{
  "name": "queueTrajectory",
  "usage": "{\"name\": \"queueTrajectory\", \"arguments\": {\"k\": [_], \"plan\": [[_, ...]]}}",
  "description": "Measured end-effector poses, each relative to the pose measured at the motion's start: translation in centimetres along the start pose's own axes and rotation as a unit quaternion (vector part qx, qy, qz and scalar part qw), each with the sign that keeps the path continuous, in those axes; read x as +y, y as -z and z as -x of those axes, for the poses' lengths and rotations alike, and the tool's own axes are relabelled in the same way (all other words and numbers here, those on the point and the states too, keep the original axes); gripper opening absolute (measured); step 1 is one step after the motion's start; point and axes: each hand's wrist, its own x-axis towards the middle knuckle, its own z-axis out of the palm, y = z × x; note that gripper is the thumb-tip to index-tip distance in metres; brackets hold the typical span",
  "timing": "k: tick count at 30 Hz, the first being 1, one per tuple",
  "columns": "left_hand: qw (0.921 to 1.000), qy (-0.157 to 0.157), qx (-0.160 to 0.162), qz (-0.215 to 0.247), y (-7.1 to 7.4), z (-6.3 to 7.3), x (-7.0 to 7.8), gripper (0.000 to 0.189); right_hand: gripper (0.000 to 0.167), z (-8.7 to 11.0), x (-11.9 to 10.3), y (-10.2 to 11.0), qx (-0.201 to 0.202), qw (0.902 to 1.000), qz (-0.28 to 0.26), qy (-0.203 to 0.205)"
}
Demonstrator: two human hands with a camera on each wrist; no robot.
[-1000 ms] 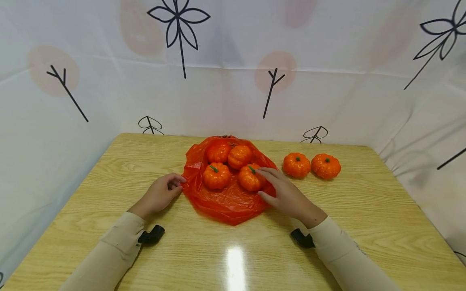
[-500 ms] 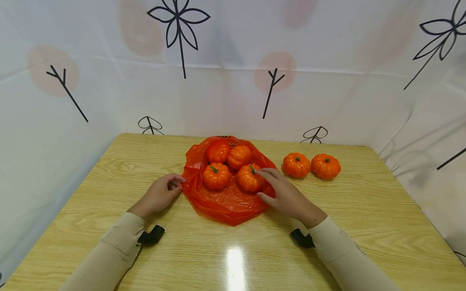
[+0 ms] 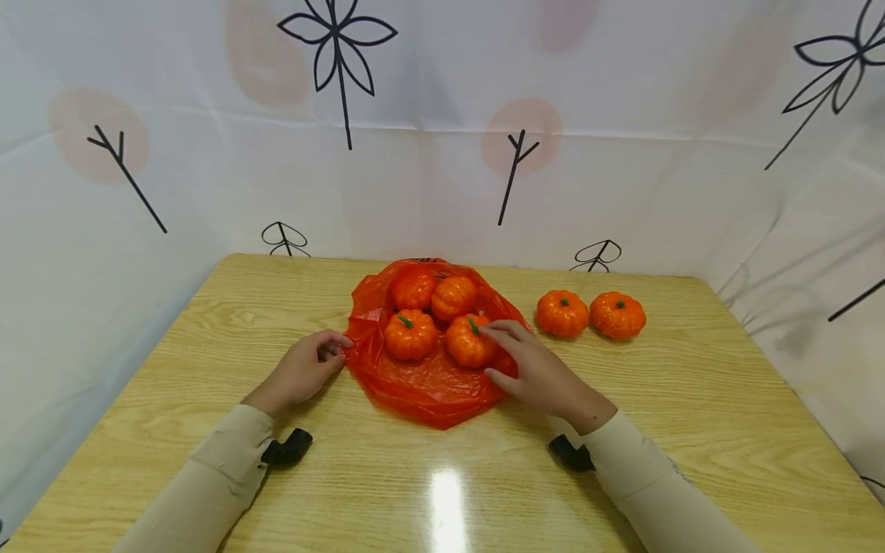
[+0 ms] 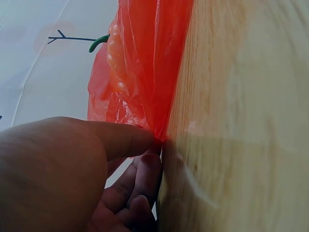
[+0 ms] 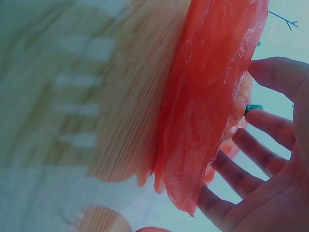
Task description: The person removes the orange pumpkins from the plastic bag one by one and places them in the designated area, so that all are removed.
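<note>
A red plastic bag (image 3: 432,395) lies spread on the table with several small orange pumpkins inside. My left hand (image 3: 304,370) pinches the bag's left edge between thumb and fingers, close to the tabletop in the left wrist view. On the other side, my right hand (image 3: 542,372) rests its spread, fairly straight fingers by the front right pumpkin (image 3: 466,344), near its green stem. The right wrist view has the bag's rim between that hand and the table, hiding most of the pumpkin. Left of it sits another pumpkin (image 3: 411,335); two more lie behind.
Two orange pumpkins (image 3: 563,313) stand side by side on the wooden table (image 3: 691,399), right of the bag. Behind the table hangs a white patterned cloth (image 3: 429,184). Black wrist mounts (image 3: 286,447) stick out near both sleeves.
The front right pumpkin has shifted slightly left inside the bag, and my right hand has moved a little left with it. My left hand stays on the bag's edge.
</note>
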Motion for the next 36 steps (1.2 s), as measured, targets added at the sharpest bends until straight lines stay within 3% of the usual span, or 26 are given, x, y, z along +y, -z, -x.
{"name": "queueTrajectory", "arguments": {"k": [13,27,36], "plan": [[1.0000,0.003,0.002,0.004,-0.1,0.1,0.1,0.019,0.056,0.0,0.0,-0.1,-0.007,0.9999,0.004,0.011],[1.0000,0.004,0.004,0.003,-0.1,0.1,0.2,0.019,0.039,0.0,-0.5,-0.5,-0.015,0.9991,-0.036,0.015],[1.0000,0.006,0.005,0.004,0.0,0.1,0.3,0.019,0.036,-0.1,-1.1,-0.8,-0.008,0.9990,-0.041,0.013]]}}
